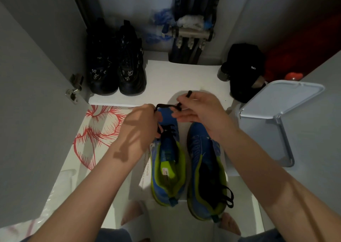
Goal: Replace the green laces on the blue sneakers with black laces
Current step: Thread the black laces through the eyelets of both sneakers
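Note:
Two blue sneakers with lime-green lining stand side by side on the white floor, toes pointing away from me. The left sneaker [167,160] has a black lace [164,105] threaded through its front eyelets. My left hand [142,129] pinches one end of this lace above the toe. My right hand [199,112] pinches the other end, whose tip sticks up past my fingers. The lace stretches between both hands. The right sneaker [204,169] has a second black lace [227,195] lying loosely in and over its opening. No green laces are in view.
A pair of black sneakers [116,64] stands at the back left. A black cap [243,70] lies at the back right beside a grey lidded bin [273,116]. A red-patterned sheet [99,129] lies left of the blue sneakers. My bare feet show near the bottom.

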Available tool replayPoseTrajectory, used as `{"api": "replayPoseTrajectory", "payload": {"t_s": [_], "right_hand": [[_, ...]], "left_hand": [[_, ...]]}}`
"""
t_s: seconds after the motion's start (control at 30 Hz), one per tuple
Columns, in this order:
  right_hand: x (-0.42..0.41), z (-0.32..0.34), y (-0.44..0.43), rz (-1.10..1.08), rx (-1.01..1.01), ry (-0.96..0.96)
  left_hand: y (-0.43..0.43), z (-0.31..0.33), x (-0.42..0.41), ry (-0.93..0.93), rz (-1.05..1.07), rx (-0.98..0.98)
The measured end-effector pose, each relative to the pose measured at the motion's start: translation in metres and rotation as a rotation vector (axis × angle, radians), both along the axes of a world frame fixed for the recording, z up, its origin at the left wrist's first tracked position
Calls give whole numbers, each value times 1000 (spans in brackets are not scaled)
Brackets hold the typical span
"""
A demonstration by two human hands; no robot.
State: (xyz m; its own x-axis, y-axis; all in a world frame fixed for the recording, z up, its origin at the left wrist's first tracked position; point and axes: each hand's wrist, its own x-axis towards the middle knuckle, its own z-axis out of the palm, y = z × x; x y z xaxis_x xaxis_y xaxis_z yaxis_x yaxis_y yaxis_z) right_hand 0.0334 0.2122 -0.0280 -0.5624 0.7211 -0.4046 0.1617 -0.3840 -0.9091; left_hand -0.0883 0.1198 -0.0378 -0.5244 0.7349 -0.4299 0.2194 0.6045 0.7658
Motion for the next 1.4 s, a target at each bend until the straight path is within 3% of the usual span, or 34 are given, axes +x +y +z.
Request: {"api": "replayPoseTrajectory", "payload": {"t_s": [0.17,0.3,0.5,0.6,0.67,0.8,0.9,1.0,1.1,1.23,1.4], "right_hand": [[-9,-3,-9,123,88,-135],[-11,-5,-13,201,109,-152],[-14,-9,-17,365,220,-114],[-15,-12,-21,490,296,-120],[-16,-15,-25,552,351,-141],[-20,-22,-31,751,362,-207],[-17,-28,-14,739,310,-272],[-21,-45,0,574,572,-367],[-34,-69,-13,658,893,-549],[-49,-85,-31,872,1030,-693],[-60,-81,-33,938,1163,-772]], "left_hand": [[0,1,-8,42,-188,-132],[-3,13,-18,290,-331,-175],[7,30,-30,-353,-21,154],[10,28,-24,-410,28,-42],[9,24,-23,-334,-24,-87],[4,19,-25,-186,-38,41],[2,17,-32,-34,-36,-101],[-7,16,-34,132,-146,-383],[-12,14,-29,215,-322,-556],[-12,9,-28,208,-435,-572],[-8,11,-30,279,-472,-580]]}}
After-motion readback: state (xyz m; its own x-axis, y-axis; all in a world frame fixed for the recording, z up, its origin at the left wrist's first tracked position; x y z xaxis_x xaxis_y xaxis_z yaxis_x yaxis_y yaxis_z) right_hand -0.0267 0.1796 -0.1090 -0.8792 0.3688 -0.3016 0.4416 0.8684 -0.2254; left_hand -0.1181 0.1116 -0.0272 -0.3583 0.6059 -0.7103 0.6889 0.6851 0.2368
